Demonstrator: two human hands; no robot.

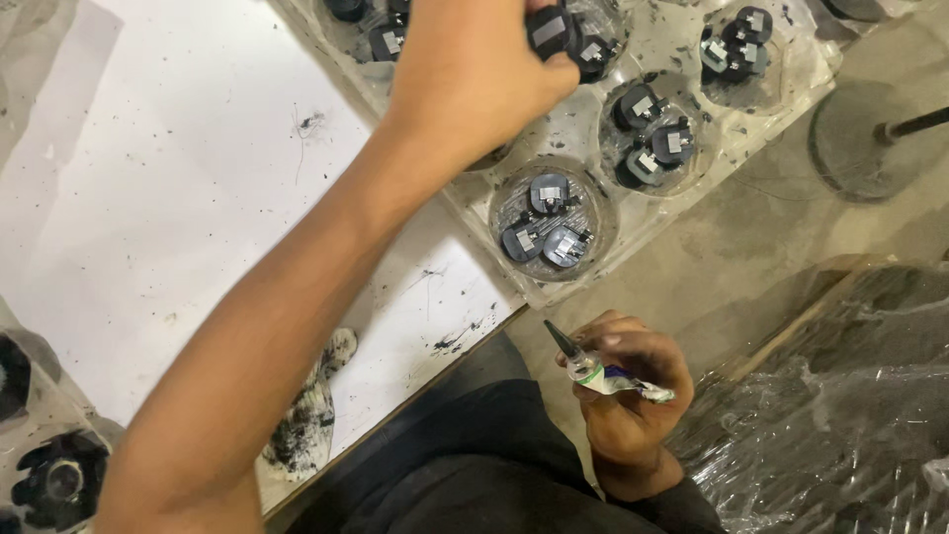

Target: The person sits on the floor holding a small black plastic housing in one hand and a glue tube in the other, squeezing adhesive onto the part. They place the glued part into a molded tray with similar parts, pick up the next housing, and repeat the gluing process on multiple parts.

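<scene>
The small black part [547, 30] with a grey metal face sits at the top edge of the view, pinched between the fingers of the left hand [473, 69], which closes around it from the left; the thumb lies under the part and the other fingers are mostly out of the frame. The part is held just above a clear plastic tray [593, 109] with round cups, and it is touching or very near another black part [595, 51] in the cup below it; I cannot tell which. The tray lies slanted on the corner of a white table [178, 198] that is spotted with black marks. Its nearest cup holds three black parts [546, 220] close together, the next cup holds three more [652, 138], and a further cup at the top right holds a small group [736, 49]. The left forearm reaches across the table from the lower left to the tray. The right hand [628, 386] is lower, well apart from the tray, near the person's dark clothing. It is closed around a small squeezed tube [605, 376] with a dark pointed nozzle, and the nozzle points up and to the left. A stained rag [306, 415] lies on the table edge beside the left arm. Crumpled clear plastic wrap [840, 415] covers something dark at the right. At the far lower left, dark round parts [59, 480] lie in clear plastic.
</scene>
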